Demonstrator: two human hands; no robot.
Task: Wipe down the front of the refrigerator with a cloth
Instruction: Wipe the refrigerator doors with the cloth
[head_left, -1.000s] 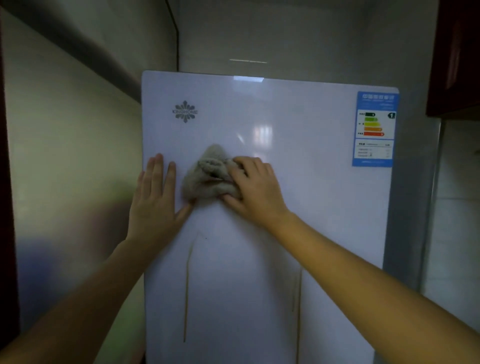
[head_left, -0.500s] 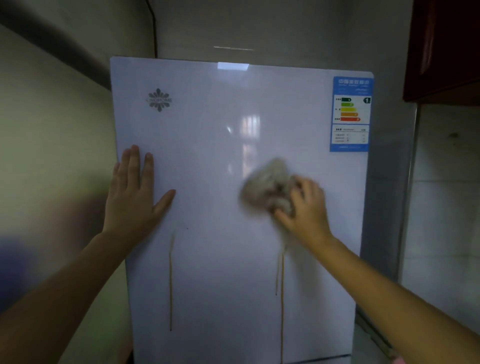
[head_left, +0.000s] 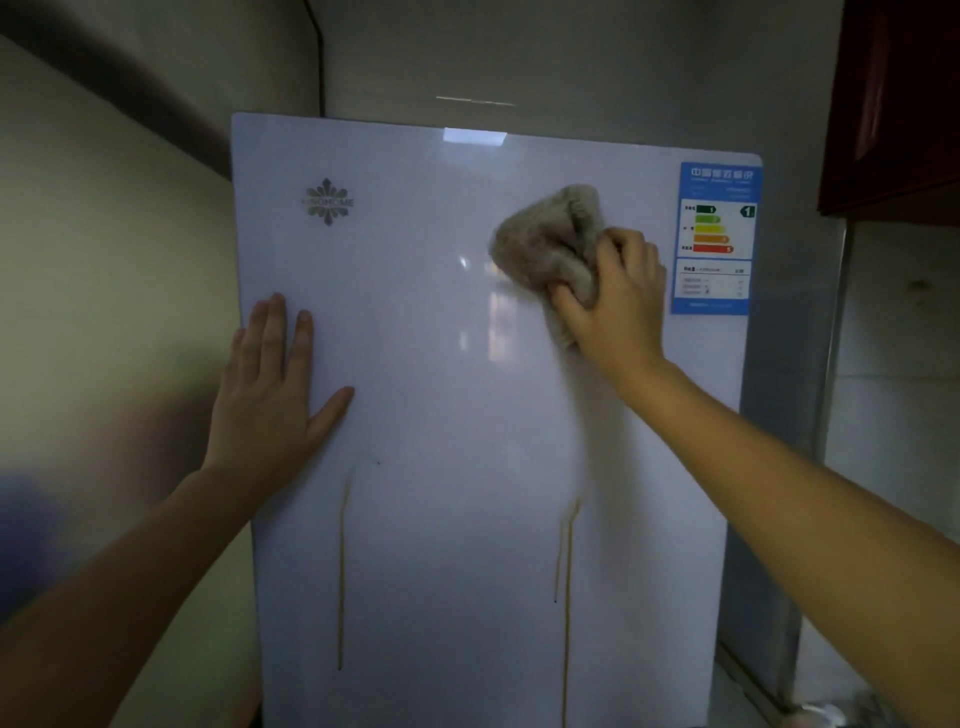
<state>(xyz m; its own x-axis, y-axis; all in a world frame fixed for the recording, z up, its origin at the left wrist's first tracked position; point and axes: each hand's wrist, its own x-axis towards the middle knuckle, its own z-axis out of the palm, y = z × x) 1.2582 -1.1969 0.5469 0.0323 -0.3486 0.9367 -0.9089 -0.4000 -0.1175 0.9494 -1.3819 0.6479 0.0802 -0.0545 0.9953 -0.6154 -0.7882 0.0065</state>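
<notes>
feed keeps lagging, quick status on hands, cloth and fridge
Left hand flat on fridge door. Right hand grips cloth, upper right, beside energy label. Brown drip streaks below, unwiped.

A dark red cabinet (head_left: 893, 104) hangs at upper right above a pale tiled wall (head_left: 898, 426); a cream wall (head_left: 104, 260) stands left.

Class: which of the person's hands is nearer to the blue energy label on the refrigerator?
Right. The right hand, gripping the cloth, is just left of the energy label; the left hand lies flat on the refrigerator, far left.
</notes>
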